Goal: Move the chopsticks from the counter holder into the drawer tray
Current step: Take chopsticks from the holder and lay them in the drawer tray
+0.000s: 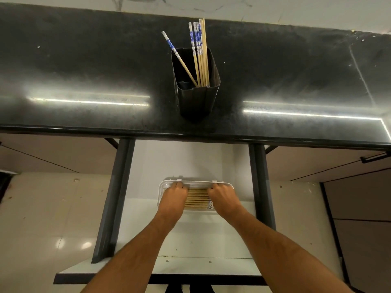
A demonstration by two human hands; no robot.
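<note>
1. Below, in the open drawer (190,240), both hands rest on the white tray (161,188); left hand (174,194) and right hand (222,195) have fingers curled over its far side.
2. Chopsticks in the tray (196,198) lie between the hands.
3. Farther away, more chopsticks (200,60) stand in the black holder (196,98) on the counter (84,70).

A dark counter (84,66) runs across the far side, with a black holder (196,98) standing on it. Nearer, an open drawer (201,237) carries a white tray (161,188).
</note>
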